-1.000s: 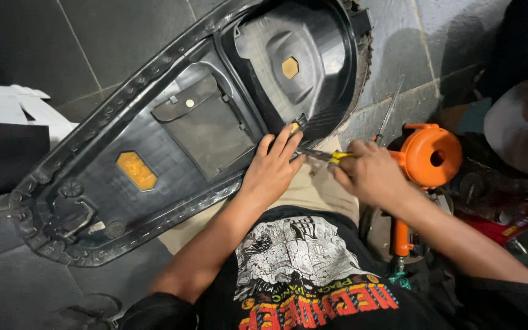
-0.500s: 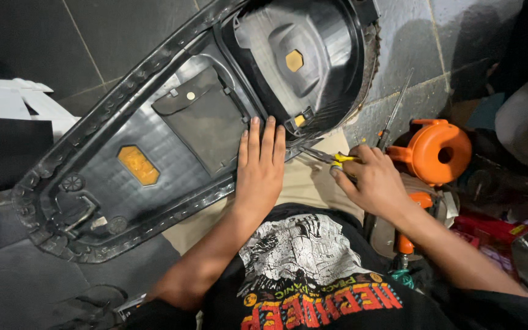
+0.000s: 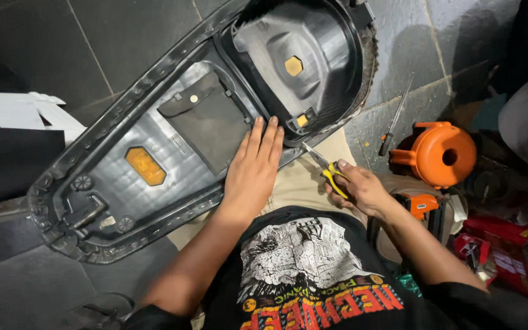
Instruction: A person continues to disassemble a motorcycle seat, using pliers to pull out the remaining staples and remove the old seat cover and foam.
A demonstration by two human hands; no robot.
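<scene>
Pliers (image 3: 324, 166) lower now, right-hand grip (image 3: 362, 189)

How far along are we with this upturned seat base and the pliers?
Done: the seat base lies underside up across the person's lap, its black plastic fully exposed. In hand: the left hand presses flat on it, and the right hand holds yellow-handled pliers with the tip at the rim. Left: no loosened part shows at that edge, so the work there looks barely begun. A screwdriver lies unused on the floor tiles.
</scene>
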